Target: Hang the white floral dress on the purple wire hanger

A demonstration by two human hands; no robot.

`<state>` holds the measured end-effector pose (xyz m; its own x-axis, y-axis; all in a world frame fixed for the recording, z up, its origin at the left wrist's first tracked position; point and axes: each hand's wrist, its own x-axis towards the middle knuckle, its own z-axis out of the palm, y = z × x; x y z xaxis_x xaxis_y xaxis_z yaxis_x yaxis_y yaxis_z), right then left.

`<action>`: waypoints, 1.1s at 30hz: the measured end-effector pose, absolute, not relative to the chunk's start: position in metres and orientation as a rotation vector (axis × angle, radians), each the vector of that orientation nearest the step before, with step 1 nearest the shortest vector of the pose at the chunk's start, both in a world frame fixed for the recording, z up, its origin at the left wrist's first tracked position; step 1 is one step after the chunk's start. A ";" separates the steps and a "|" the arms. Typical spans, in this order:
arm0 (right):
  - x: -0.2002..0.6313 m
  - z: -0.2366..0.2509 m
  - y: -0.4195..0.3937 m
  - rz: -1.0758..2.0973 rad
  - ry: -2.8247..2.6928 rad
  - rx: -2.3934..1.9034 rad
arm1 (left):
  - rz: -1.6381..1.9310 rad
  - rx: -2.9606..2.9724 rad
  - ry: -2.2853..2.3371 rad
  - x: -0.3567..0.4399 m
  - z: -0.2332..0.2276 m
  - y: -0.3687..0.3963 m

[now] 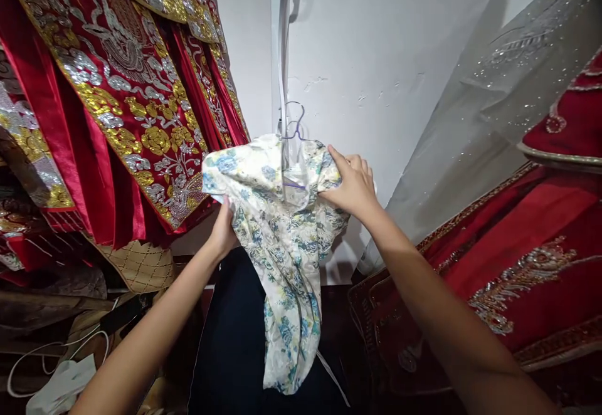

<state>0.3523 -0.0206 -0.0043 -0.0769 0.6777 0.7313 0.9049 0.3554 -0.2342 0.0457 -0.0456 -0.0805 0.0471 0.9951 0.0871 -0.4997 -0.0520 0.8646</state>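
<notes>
A white garment [294, 258] with blue and yellow flowers hangs in front of me, its lower part narrow and creased; I cannot tell if it is a blouse or a dress. Inside its neckline sits a thin purple hanger [297, 131], the hook showing above the collar. My left hand [222, 232] is closed on the garment's left side below the sleeve, thumb in front. At the right shoulder, my right hand [353, 187] pinches the cloth between its thumb and fingers, with part of the fingers hidden behind the fabric.
Red gowns with gold and silver embroidery [155, 133] hang at left. To the right are a sparkly sheer veil [470, 120] and a beaded red garment [531, 264]. A white strap [283, 45] runs down the white wall [376, 45]. A white cable [47, 346] lies at lower left.
</notes>
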 end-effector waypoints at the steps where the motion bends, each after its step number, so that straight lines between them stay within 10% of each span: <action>1: 0.348 0.000 -0.023 -0.353 -1.878 -1.352 | 1.404 0.890 0.744 0.051 -0.087 -0.051; 19: 0.240 -0.164 -0.123 1.173 -1.292 -1.088 | 1.407 0.537 0.823 0.089 -0.165 -0.127; 33: 0.246 -0.172 -0.123 1.337 -1.111 -1.140 | 1.385 0.538 0.904 0.103 -0.162 -0.150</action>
